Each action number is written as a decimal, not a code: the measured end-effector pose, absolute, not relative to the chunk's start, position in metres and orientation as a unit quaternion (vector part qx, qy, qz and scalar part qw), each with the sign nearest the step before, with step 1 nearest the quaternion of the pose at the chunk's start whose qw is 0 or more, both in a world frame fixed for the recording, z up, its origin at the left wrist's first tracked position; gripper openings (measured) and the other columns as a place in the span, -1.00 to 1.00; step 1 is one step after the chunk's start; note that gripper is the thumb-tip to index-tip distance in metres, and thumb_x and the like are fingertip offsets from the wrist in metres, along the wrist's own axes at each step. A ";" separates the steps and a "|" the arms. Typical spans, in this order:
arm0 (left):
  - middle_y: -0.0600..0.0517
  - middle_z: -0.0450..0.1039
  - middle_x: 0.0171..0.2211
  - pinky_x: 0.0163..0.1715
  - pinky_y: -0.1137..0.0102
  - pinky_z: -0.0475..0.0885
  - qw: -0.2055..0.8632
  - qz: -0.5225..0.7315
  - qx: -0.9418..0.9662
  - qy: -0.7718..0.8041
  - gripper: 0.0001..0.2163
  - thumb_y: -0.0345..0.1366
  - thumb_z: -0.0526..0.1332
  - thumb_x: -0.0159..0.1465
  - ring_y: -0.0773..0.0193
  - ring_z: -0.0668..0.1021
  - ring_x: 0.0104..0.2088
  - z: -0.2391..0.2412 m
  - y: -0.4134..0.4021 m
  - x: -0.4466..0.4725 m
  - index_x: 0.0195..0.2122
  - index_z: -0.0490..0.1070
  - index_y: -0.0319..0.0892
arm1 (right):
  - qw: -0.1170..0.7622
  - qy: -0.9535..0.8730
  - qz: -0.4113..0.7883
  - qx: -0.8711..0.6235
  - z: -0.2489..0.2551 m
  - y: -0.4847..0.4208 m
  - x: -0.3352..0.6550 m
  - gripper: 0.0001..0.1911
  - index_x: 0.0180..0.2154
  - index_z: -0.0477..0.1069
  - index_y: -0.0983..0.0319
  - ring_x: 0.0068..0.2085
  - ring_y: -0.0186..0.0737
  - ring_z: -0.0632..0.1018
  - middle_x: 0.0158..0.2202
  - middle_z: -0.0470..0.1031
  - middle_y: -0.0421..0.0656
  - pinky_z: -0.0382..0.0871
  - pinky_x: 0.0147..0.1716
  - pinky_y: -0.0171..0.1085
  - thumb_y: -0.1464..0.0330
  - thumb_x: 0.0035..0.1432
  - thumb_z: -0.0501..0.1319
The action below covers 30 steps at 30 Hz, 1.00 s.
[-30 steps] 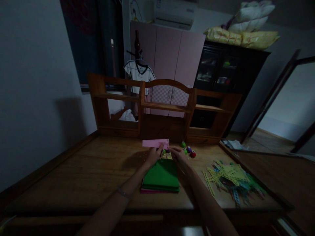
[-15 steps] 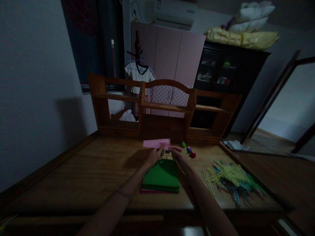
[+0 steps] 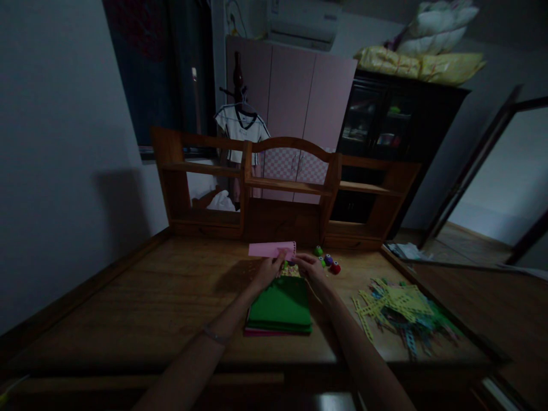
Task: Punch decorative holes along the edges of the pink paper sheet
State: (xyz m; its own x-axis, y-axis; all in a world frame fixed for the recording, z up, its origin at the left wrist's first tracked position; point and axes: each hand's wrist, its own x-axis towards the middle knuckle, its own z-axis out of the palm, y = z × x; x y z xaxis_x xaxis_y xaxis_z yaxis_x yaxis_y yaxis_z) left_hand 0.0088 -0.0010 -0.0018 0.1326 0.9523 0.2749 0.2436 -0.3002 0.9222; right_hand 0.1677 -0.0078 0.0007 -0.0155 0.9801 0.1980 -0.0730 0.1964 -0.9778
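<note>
We are pinching likely light, creasable pink paper (image 3: pixel 263 250), left fingers (image 3: pixel 281 256) at its near edge, right fingers (image 3: pixel 302 260) at its holed corner.

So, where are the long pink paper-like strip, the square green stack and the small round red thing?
Long pink paper-like strip (image 3: pixel 264 249): head view, left of the thumb on its face.
Square green stack (image 3: pixel 279 305): head view, top face.
Small round red thing (image 3: pixel 335 269): head view, side.
</note>
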 end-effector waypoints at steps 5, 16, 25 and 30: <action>0.13 0.20 -0.74 -0.62 0.49 0.13 0.370 0.486 0.655 0.445 -0.50 0.16 -0.05 0.14 0.38 0.32 -0.67 -0.002 -0.002 0.009 -0.62 0.27 -0.20 | 0.555 -0.537 0.479 -0.417 0.000 -0.007 0.169 -0.65 -0.39 0.47 0.25 -0.65 -0.45 0.10 -0.67 0.21 -0.31 -0.12 -0.66 -0.36 0.13 -0.20 0.33; 0.11 0.19 -0.76 -0.62 0.49 0.13 0.371 0.467 0.660 0.456 -0.44 0.20 -0.12 0.14 0.38 0.30 -0.69 -0.001 -0.002 0.009 -0.68 0.25 -0.20 | 0.556 -0.532 0.483 -0.418 0.001 -0.008 0.168 -0.63 -0.39 0.47 0.25 -0.65 -0.46 0.09 -0.68 0.23 -0.32 -0.12 -0.65 -0.35 0.14 -0.25 0.35; 0.12 0.19 -0.75 -0.62 0.48 0.13 0.372 0.445 0.669 0.465 -0.44 0.19 -0.13 0.15 0.37 0.31 -0.68 -0.008 0.003 0.009 -0.64 0.28 -0.21 | 0.556 -0.533 0.490 -0.408 -0.002 -0.005 0.169 -0.65 -0.42 0.46 0.25 -0.64 -0.46 0.10 -0.66 0.22 -0.31 -0.14 -0.65 -0.35 0.15 -0.24 0.36; 0.10 0.23 -0.73 -0.60 0.47 0.15 0.367 0.442 0.669 0.472 -0.45 0.17 -0.11 0.15 0.34 0.35 -0.66 -0.001 -0.002 0.007 -0.61 0.32 -0.22 | 0.550 -0.537 0.486 -0.415 -0.001 -0.005 0.169 -0.64 -0.45 0.45 0.25 -0.65 -0.46 0.09 -0.69 0.17 -0.32 -0.15 -0.66 -0.35 0.12 -0.26 0.35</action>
